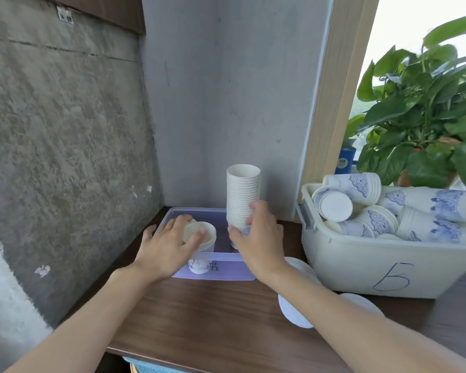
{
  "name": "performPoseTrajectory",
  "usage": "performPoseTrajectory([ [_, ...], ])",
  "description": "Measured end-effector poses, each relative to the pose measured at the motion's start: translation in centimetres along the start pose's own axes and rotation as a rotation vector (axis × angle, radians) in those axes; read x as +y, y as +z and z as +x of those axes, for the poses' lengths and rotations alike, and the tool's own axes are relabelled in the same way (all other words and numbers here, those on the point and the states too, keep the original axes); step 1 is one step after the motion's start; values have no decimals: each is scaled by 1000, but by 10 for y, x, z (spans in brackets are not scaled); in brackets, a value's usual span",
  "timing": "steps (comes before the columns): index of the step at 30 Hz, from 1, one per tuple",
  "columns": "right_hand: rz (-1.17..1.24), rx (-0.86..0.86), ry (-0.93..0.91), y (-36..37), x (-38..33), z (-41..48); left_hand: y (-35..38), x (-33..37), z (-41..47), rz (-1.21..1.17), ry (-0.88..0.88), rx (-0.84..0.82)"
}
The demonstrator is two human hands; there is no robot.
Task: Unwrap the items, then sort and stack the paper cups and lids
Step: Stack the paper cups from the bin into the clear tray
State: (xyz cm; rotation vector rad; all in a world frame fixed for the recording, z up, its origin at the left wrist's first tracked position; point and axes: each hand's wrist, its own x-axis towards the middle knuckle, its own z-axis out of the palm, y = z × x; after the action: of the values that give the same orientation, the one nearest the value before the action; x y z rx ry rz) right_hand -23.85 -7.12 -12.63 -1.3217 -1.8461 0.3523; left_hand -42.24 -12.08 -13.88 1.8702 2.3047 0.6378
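Note:
A tall stack of white paper cups (243, 192) stands upright in a shallow translucent purple bin (215, 269) in the corner. My right hand (256, 232) is wrapped around the lower part of that stack. A short stack of cups (203, 246) stands at the bin's front left, and my left hand (170, 243) grips it at the rim from the left. White lids (293, 310) lie in small piles on the wooden table to the right of the bin, partly hidden by my right forearm.
A white tub marked "B" (388, 267) at the right holds several stacks of blue-patterned cups (361, 208) lying on their sides. A potted plant (425, 117) stands behind it by the window. Concrete walls close off the left and back. The table edge (199, 362) runs along the front.

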Motion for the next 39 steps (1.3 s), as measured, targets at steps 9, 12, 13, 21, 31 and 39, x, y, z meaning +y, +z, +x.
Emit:
performPoseTrajectory([
  [9, -162, -541, -205, 11, -21, -8, -9, -2, -11, -200, -1, -7],
  [12, -124, -490, -194, 11, -23, -7, -12, 2, -14, -280, 26, 69],
  [13, -82, -450, -191, 11, -24, -5, -14, 3, -14, -346, 40, 105],
  [21, 430, -369, -242, 14, -54, 9, -43, -1, -14, -671, 105, 384],
  [31, 133, -646, -37, 69, -54, 31, -55, -41, -32, -634, -6, 405],
  [39, 98, -629, 23, 86, -54, 41, -43, -47, -46, -671, -5, 361],
])
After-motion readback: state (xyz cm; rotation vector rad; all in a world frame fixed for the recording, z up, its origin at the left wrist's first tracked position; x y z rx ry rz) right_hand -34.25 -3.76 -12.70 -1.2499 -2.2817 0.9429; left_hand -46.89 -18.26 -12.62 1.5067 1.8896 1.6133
